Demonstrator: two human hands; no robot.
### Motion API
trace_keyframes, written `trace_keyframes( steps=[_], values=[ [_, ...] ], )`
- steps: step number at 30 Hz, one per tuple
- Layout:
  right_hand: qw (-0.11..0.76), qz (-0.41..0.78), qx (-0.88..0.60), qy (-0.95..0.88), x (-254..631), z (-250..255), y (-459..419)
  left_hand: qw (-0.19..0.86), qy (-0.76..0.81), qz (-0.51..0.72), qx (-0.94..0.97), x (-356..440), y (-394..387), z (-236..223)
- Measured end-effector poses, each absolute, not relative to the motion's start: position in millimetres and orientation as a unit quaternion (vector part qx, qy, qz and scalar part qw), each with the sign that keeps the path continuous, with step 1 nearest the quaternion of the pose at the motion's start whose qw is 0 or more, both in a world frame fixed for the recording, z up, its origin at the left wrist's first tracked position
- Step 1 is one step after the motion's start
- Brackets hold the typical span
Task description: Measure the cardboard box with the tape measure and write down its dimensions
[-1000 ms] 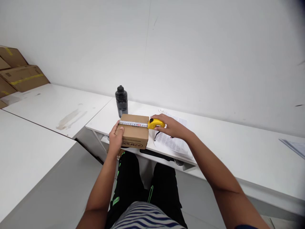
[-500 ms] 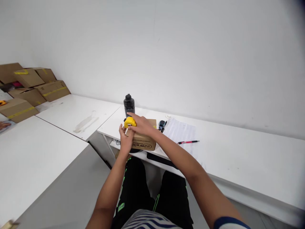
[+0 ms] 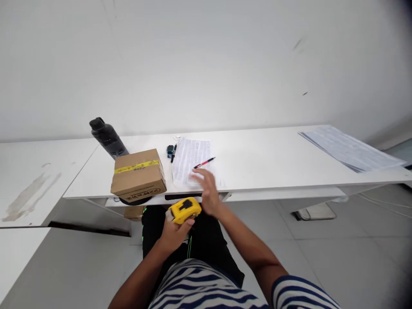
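My left hand (image 3: 176,234) is closed around a yellow tape measure (image 3: 185,210), held over my lap just off the desk's front edge. My right hand (image 3: 207,191) is raised near the lower end of a printed sheet (image 3: 191,161), its fingers apart and partly smeared by motion, holding nothing that I can see. A red and black pen (image 3: 204,163) lies on the sheet just beyond those fingertips. To the left, a cardboard box (image 3: 138,174) with yellow tape across its top sits at the desk's front edge.
A dark bottle (image 3: 108,137) stands behind the box. Beside the sheet lie a small dark teal object (image 3: 170,150) and a black pen (image 3: 174,153). More papers (image 3: 350,148) are stacked on the right part of the white desk (image 3: 257,163). A shelf runs below the desktop.
The view has swung right. My left hand has drawn the tape measure off the box towards my lap. My right hand has left the tape measure and moved right, towards the pen.
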State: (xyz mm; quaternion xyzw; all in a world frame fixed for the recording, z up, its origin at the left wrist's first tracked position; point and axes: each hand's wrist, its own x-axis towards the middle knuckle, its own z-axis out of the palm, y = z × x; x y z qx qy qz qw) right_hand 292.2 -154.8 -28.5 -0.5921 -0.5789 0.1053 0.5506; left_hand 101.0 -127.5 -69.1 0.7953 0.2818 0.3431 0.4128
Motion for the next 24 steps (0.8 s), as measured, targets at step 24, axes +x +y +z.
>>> trace_keyframes(
  steps=[24],
  values=[
    [0.517,0.244,-0.663,-0.483,392.1,-72.0,-130.5,-0.031,0.194,0.112,0.974,226.4,-119.9,-131.3]
  ],
)
